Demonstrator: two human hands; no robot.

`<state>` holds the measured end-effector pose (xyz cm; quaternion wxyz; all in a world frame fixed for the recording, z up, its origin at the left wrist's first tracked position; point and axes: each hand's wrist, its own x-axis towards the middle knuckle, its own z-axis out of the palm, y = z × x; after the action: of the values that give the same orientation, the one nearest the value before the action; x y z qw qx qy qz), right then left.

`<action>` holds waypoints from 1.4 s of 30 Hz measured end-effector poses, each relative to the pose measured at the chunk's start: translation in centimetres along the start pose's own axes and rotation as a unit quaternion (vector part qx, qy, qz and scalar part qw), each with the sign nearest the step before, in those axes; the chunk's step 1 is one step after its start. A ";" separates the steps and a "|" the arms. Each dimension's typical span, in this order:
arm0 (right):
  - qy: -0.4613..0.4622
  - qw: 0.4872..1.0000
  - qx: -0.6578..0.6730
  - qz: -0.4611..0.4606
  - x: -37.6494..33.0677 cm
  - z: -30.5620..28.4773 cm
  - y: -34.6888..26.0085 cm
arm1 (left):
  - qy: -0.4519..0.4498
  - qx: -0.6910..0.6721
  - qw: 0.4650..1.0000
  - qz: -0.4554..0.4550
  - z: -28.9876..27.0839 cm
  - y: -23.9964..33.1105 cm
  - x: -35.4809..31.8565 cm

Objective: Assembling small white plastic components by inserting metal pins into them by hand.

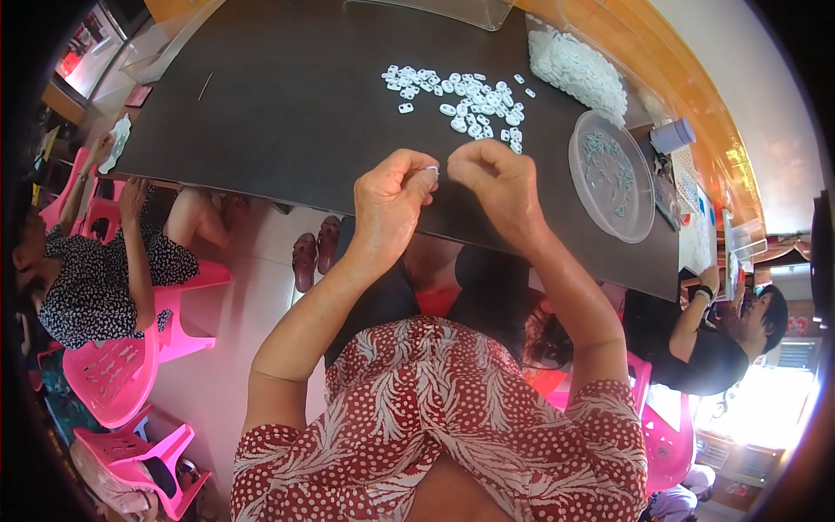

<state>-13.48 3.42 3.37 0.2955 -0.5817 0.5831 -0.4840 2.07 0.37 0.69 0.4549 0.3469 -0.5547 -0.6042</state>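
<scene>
Over the near edge of the dark table (278, 122), my two hands are raised close together, fingertips facing each other. Between the thumb and forefinger of my left hand (389, 204) is a small white plastic piece (432, 169), mostly covered by the fingers. My right hand (504, 184) is closed in a pinch just to its right, a little blurred; whatever its fingertips hold is too small to make out. Beyond the hands lie scattered small white oval plastic pieces with holes (478, 103), several in a loose heap.
To the right stands a round clear tub (645, 204) holding small grey-green parts (609, 165). Behind it a heap of white pieces (578, 70) fills a clear bin. A purple-grey cup (672, 137) lies near the right edge. People sit at left and right on pink chairs (113, 374).
</scene>
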 end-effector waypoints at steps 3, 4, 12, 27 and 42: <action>0.049 0.996 -0.072 -0.011 1.9 -1.2 -0.4 | 0.012 0.006 1.000 0.017 -0.2 -0.3 0.4; 0.058 0.994 -0.095 -0.024 2.4 -1.8 -0.3 | 0.020 -0.004 1.000 0.023 -0.3 -0.4 0.5; 0.202 0.864 -0.433 -0.157 0.8 -14.1 4.1 | 0.010 -0.071 0.997 -0.007 -1.5 -0.9 0.5; 0.027 0.867 -0.490 -0.079 0.6 -19.0 9.3 | 0.021 -0.039 0.999 0.032 -0.9 -1.6 0.3; 0.096 0.956 -0.266 0.076 0.5 -15.4 3.4 | 0.041 -0.033 0.999 0.006 -0.7 -1.0 0.3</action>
<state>-28.85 5.79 5.90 0.1089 -0.5444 0.7584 -0.3414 2.48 -0.21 -0.40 0.4916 0.3528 -0.5176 -0.6050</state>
